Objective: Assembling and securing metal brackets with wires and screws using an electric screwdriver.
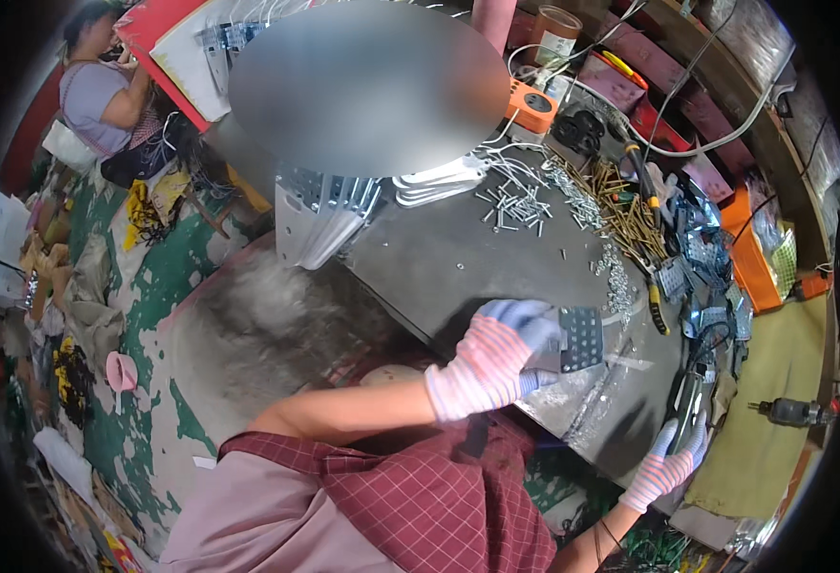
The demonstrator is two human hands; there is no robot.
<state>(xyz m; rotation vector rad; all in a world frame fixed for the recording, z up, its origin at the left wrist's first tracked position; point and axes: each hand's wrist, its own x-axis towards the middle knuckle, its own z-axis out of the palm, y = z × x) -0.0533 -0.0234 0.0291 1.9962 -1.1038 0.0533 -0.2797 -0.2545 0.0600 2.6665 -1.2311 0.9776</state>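
Observation:
My left hand point(508, 351), in a striped knit glove, is over the front of the grey workbench point(420, 263). Its fingers are closed on the left edge of a small dark metal plate with rows of holes point(582, 339). Farther right, my right hand point(668, 466), gloved the same way, is wrapped round the lower end of a long dark tool point(688, 406) with a shiny side. The tool points away from me at the bench's right edge; its exact kind cannot be made out. Small nuts point(616, 282) lie scattered just beyond the plate.
Silver screws point(515, 205), brass-coloured screws point(620, 205) and yellow-black pliers point(657, 304) lie farther back. White metal brackets point(315, 224) overhang the bench's left edge. An orange socket block point(531, 105) and cables stand behind. A power driver point(790, 412) is at right. Another person point(105, 95) sits far left.

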